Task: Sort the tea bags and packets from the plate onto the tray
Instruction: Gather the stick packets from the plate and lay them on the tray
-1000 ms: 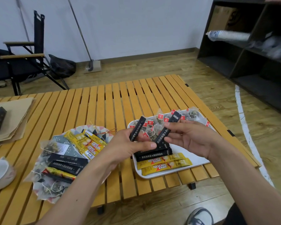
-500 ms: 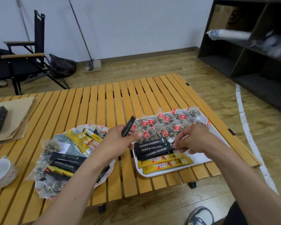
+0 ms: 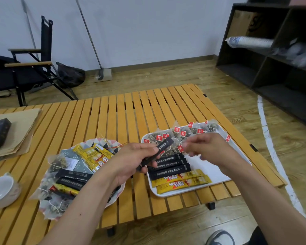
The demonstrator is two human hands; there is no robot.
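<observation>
One black stick packet (image 3: pixel 156 154) sits pinched in the left hand (image 3: pixel 131 163), tilted up over the gap between plate (image 3: pixel 113 200) and white tray (image 3: pixel 219 175). The right hand (image 3: pixel 208 149) hovers above the tray's tea bags (image 3: pixel 182 133) — blurred, fingers loosely curled, holding nothing visible. Both rest on the slatted bench (image 3: pixel 131 110).

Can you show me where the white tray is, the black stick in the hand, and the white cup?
White rectangular tray (image 3: pixel 217 175), head view, bare bottom.
Black stick packet (image 3: pixel 163 145), head view, upper printed end.
White ceramic cup (image 3: pixel 0 190), head view, inside wall.
</observation>
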